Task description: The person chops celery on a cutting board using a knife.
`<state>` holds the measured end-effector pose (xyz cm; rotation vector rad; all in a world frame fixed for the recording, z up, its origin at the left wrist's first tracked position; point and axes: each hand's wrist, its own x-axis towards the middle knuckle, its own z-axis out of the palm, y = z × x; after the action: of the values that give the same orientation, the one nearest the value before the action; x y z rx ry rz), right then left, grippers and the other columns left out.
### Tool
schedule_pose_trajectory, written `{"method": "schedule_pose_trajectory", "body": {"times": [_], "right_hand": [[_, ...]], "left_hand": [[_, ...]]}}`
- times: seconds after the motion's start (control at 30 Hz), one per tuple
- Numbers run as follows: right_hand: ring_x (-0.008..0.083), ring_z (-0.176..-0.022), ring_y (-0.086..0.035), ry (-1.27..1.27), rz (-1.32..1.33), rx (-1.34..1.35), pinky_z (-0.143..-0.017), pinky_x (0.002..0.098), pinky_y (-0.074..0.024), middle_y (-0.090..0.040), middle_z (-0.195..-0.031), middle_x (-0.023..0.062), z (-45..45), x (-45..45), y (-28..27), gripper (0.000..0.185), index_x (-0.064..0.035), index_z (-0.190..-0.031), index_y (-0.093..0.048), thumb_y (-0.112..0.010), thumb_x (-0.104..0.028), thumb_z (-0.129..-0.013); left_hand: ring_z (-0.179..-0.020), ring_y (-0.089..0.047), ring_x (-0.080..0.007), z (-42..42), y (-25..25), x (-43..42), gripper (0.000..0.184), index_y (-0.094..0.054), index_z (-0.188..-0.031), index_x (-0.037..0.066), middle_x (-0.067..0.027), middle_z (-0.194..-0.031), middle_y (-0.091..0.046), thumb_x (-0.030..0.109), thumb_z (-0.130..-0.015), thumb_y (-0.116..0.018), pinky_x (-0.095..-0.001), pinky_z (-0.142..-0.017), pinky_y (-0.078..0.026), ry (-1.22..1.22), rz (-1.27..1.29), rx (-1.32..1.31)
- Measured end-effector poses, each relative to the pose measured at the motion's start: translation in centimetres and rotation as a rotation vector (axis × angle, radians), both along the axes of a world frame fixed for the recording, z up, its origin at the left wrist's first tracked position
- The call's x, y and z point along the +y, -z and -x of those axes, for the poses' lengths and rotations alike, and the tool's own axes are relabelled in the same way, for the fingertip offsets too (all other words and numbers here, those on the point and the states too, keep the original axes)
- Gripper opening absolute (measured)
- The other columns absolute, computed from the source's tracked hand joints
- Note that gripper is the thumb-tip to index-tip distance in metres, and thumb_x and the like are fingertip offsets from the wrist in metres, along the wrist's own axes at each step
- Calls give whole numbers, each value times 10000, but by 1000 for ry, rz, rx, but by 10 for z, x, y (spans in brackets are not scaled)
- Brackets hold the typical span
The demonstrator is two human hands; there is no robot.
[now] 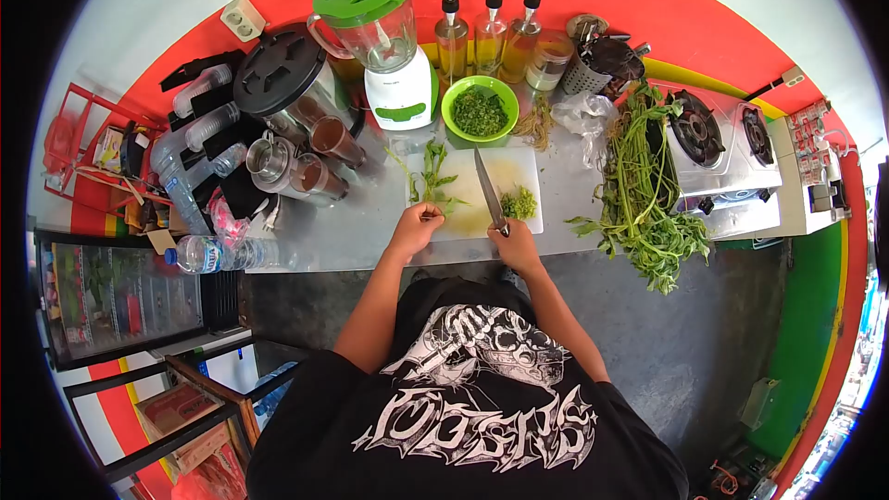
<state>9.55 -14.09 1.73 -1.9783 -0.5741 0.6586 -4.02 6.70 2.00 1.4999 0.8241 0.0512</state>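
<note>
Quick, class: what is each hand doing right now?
Left hand: closed, fingertips pinched at the stems of the leafy greens.
Right hand: closed around the handle of the kitchen knife.

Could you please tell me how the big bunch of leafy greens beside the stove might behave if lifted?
The bunch will probably sag, as its leafy end droops over the edge of the counter. Some stalks may slip out, since they splay loosely and no tie shows.

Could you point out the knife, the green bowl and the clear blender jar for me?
knife (487,187): head view, on the blade
green bowl (450,127): head view, on the rim's left side
blender jar (393,48): head view, on the clear wall
</note>
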Motion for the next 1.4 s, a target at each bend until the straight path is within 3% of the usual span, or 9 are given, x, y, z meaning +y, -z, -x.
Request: {"method": "schedule_pose_trajectory", "body": {"times": [0.17,0.37,0.5,0.63,0.7,0.87,0.97,1.23,1.4], "right_hand": [[240,-667,-617,-40,46,-13,-643,396,-471,-674,-758,164,10,14,13,239,25,-958,-710,-717,-202,-885],[247,-684,-636,-72,60,0,-658,411,-482,-672,-747,163,19,24,6,254,23,-942,-716,-727,-226,-893],[235,-703,-643,-60,107,20,-685,392,-502,-708,-821,155,16,25,-1,264,41,-999,-709,-732,-195,-884],[205,-746,-643,-50,-189,-30,-735,354,-525,-729,-951,133,13,22,-17,394,74,-1164,-647,-751,-143,-853],[196,-766,-641,-59,-248,5,-755,337,-530,-727,-990,127,14,22,-22,443,82,-1211,-622,-756,-130,-846],[82,-603,-552,-35,-197,453,-541,275,-439,-622,-721,19,18,17,-12,296,28,-1073,-639,-766,-181,-906],[18,-506,-435,-45,-267,436,-457,224,-325,-551,-660,-50,20,16,-15,191,-22,-1072,-635,-720,-147,-954],[33,-502,-449,31,-303,542,-453,244,-335,-546,-642,-32,16,13,-10,186,-21,-1013,-613,-722,-164,-964],[69,-509,-494,34,-165,313,-466,275,-381,-583,-655,5,15,11,-6,243,40,-1058,-615,-716,-155,-953]], "left_hand": [[-808,-625,-131,17,29,1,126,-694,-965,-8,-41,-853,-693,81,-880,-722,-305,-737,-505,-36,-403,-53],[-826,-643,-133,14,2,-2,118,-693,-972,-9,-56,-878,-708,68,-883,-697,-297,-759,-520,-18,-390,-130],[-910,-637,-113,9,8,-9,71,-660,-945,17,-26,-1009,-707,54,-891,-688,-271,-856,-493,31,-93,-197],[-1000,-657,-154,4,3,-10,78,-641,-968,24,-75,-1122,-714,73,-916,-610,-291,-946,-484,117,159,-186],[-1077,-667,-228,3,0,-13,167,-616,-1028,24,-159,-1213,-704,100,-920,-514,-334,-1005,-482,32,642,-413],[-1148,-648,-261,4,-2,-17,316,-604,-1102,48,-201,-1262,-693,155,-873,-414,-385,-1038,-449,27,846,-385],[-1159,-637,-244,4,3,-17,315,-606,-1104,54,-174,-1214,-707,147,-872,-414,-383,-1016,-456,14,940,-380],[-892,-559,-199,7,22,-18,184,-571,-966,67,-54,-931,-579,168,-880,-443,-338,-911,-450,-14,948,-340],[-899,-553,-148,3,10,-21,146,-588,-954,55,-38,-919,-591,140,-898,-483,-303,-868,-444,147,545,-151]]}}
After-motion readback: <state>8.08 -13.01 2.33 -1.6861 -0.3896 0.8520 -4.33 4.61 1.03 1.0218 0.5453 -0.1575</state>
